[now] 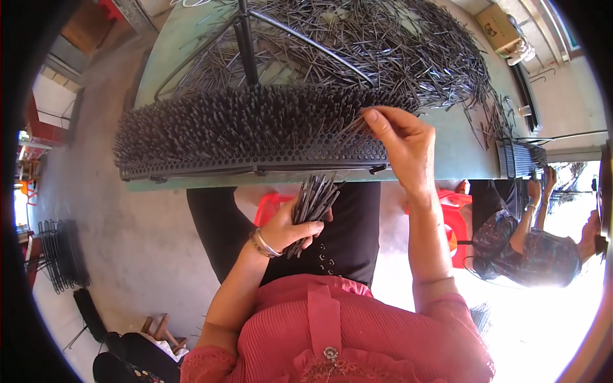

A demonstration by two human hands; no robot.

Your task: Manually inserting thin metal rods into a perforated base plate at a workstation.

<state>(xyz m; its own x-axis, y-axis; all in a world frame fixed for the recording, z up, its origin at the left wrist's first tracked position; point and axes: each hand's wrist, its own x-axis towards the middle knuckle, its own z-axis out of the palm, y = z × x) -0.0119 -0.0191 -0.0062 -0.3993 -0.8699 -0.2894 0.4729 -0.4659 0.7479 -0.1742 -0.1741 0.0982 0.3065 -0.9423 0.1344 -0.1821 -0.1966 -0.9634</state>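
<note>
My left hand (276, 228), with a bangle at its wrist, is closed around a bundle of thin dark rods (314, 203) in front of the table edge. To its upper right, my right hand (408, 145) pinches thin dark rods (350, 129) at the right part of a long black perforated rack (338, 150). How many it holds I cannot tell. Upright dark rods (217, 124) fill the rack's holes densely on the left and middle. Bare holes show along the front, nearest my right hand.
Behind the rack, loose rods (408, 51) lie heaped on the green tabletop (456, 137). A metal frame (248, 51) rises at the rack's back. To the right, a co-worker (533, 255) handles another rack (516, 159). A red stool (454, 220) and a cardboard box (498, 29) stand nearby.
</note>
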